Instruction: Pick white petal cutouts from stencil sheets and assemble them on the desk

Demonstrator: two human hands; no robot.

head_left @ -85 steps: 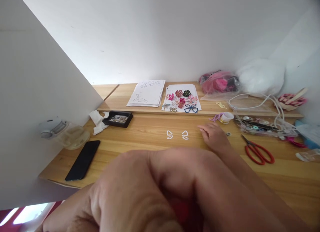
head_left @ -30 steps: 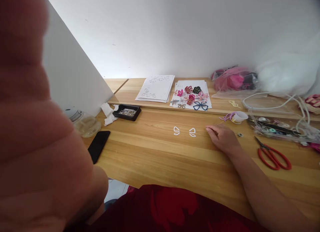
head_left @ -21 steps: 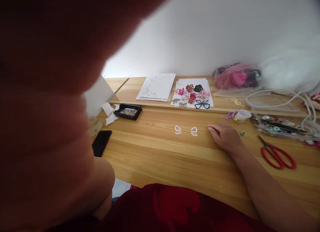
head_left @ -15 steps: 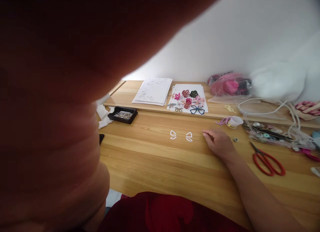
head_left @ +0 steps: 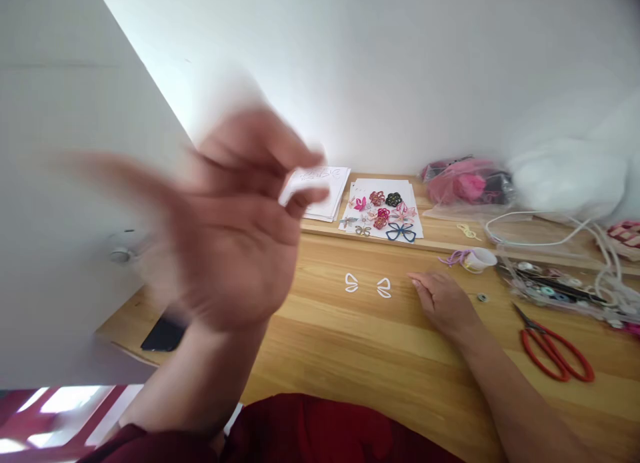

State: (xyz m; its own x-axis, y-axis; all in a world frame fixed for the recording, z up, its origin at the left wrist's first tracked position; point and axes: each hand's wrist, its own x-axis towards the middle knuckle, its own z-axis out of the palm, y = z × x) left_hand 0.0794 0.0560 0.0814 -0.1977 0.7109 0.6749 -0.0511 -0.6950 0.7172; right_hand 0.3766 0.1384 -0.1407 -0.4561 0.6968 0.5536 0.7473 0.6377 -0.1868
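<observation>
My left hand (head_left: pixel 235 230) is raised close to the camera, palm showing and blurred by motion. Its thumb sticks out to the left, the other fingers are partly bent, and the palm holds nothing. My right hand (head_left: pixel 444 304) rests on the wooden table, thumb and forefinger pressed together. Whatever is between those fingertips, if anything, is too small to make out. Just left of it lie two white wing-shaped cutouts, a right one (head_left: pixel 384 288) and a left one (head_left: pixel 351 282), with a gap between them. A small spool or bobbin (head_left: pixel 482 297) lies right of that hand.
Red-handled scissors (head_left: pixel 556 350) lie at the right, near a clear tray of sewing supplies (head_left: pixel 555 286) and a white cup (head_left: pixel 480 259). On the back ledge are beaded flowers and butterflies on paper (head_left: pixel 363 186), drawn sheets (head_left: pixel 320 211) and plastic bags (head_left: pixel 465 183). A dark phone-like slab (head_left: pixel 164 333) lies left.
My left hand and forearm, which covered the left side of the view, have drawn back from the camera. The view has shifted slightly; my right hand stays in place on the table.
</observation>
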